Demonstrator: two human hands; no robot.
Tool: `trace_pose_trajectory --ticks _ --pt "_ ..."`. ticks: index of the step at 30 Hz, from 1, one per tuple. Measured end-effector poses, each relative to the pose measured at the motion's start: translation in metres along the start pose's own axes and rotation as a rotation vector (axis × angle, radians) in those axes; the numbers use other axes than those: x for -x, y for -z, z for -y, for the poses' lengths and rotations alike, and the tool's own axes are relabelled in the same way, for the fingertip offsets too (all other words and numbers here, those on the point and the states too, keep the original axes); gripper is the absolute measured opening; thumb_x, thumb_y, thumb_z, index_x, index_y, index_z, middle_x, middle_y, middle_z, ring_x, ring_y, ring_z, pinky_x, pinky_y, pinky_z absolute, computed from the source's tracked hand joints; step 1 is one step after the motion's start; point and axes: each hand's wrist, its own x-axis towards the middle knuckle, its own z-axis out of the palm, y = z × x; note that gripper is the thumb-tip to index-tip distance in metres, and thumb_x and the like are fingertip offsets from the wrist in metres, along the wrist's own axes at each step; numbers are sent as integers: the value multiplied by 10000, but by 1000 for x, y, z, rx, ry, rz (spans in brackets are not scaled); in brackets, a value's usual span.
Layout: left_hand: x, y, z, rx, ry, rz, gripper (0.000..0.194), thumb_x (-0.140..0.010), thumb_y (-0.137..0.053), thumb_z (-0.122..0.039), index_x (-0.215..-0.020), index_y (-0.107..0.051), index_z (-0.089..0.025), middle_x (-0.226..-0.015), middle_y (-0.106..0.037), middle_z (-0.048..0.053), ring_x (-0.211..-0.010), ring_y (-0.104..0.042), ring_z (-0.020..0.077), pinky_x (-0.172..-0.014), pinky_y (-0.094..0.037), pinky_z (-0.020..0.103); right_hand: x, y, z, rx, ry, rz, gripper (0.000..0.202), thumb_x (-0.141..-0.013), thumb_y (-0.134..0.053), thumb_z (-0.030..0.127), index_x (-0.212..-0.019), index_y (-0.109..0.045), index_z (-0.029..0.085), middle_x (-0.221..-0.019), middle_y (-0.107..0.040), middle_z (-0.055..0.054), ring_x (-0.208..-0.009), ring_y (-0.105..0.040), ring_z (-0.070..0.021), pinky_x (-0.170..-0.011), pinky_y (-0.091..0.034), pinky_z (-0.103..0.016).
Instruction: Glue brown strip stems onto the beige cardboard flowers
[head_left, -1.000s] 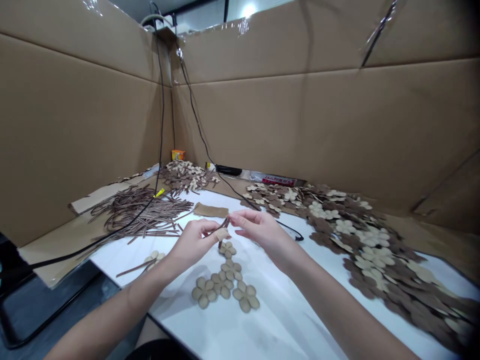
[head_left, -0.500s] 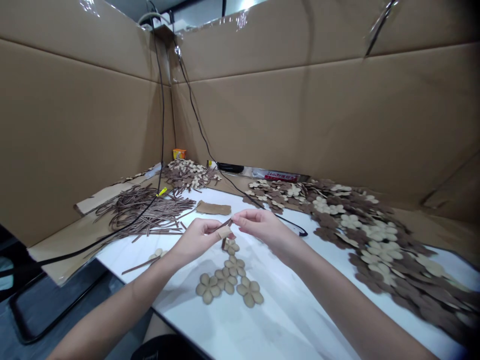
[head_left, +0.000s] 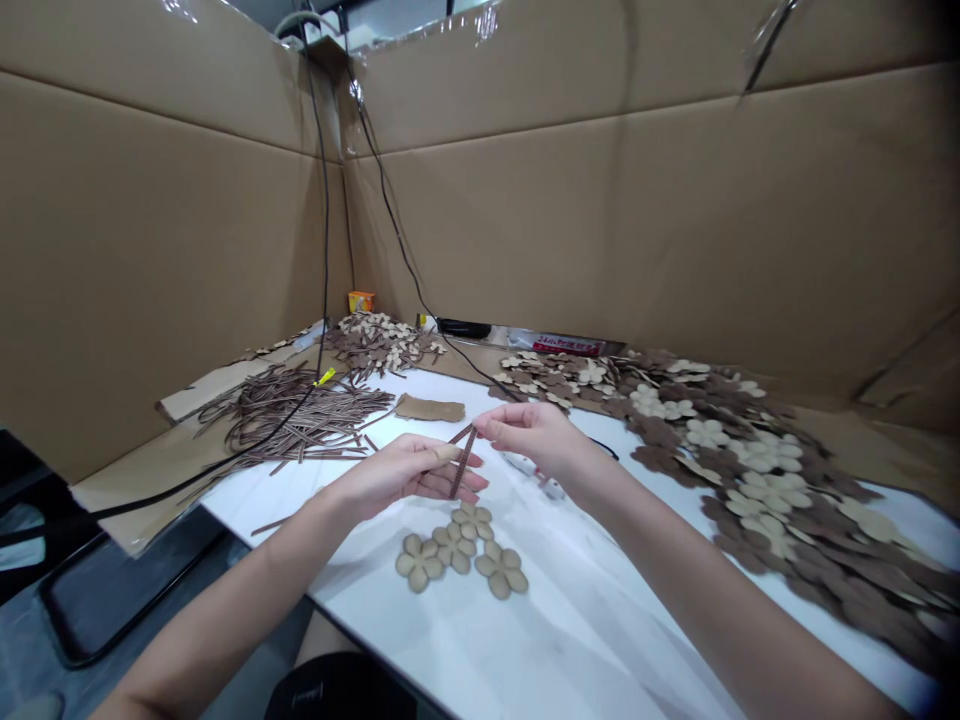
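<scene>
A narrow brown strip (head_left: 464, 463) is bent into a sharp V above the white table. My right hand (head_left: 529, 435) pinches its bend between thumb and fingertips. One leg of the strip runs down across the fingers of my left hand (head_left: 412, 468); the other reaches toward the left thumb, where its end is hidden. The left fingers are partly stretched out beneath the strip. Just below the hands lie several tan five-petal flower pieces, among them a left one (head_left: 418, 563), a right one (head_left: 502, 570) and an upper one (head_left: 472, 520).
Brown strips (head_left: 300, 415) are heaped at the left, crossed by a black cable (head_left: 225, 465) with a yellow tag. A tan rectangular piece (head_left: 430, 408) lies beyond my hands. Brown and cream flower pieces (head_left: 757, 490) spread along the right. Cardboard walls (head_left: 600, 220) enclose the back and left.
The strip now shows as a long V between my hands. My left fingers have opened out beneath it. A tan flower piece seen just under the hands earlier no longer shows.
</scene>
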Motion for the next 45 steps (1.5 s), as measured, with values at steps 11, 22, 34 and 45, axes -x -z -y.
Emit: trace_pose_trajectory --ticks 11,22,34,45 --pt "2 -4 -3 -57 64 2 441 -837 -561 -431 -1123 -622 -102 -1107 -647 175 -952 -652 255 -910 -457 381 0 2 1 60 8 36 317 -655 -641 479 -678 -690 167 -648 -636 -27 -697 -551 -178 -530 -347 -247" --pt "4 -2 -4 -72 65 42 458 -808 -600 -461 -1151 -621 -158 -1150 -630 152 -957 -650 273 -905 -462 388 0 2 1 122 70 32 313 -697 -596 452 -696 -693 155 -594 -583 4 -485 -420 -99 -464 -302 -243" --pt "-4 1 1 -319 -276 -345 302 -822 -543 -414 -893 -701 -167 -928 -698 59 -903 -624 206 -801 -456 274 -1 -3 -4 155 165 11 256 -749 -572 384 -660 -673 166 -593 -611 12 -526 -493 -118 -508 -346 -239" --pt "-16 -17 15 -281 -485 -497 277 -816 -577 -410 -701 -572 -158 -657 -535 -27 -626 -489 103 -604 -394 204 6 -22 -3 201 288 -105 216 -785 -525 298 -698 -674 168 -700 -681 -19 -714 -607 -176 -653 -415 -258"
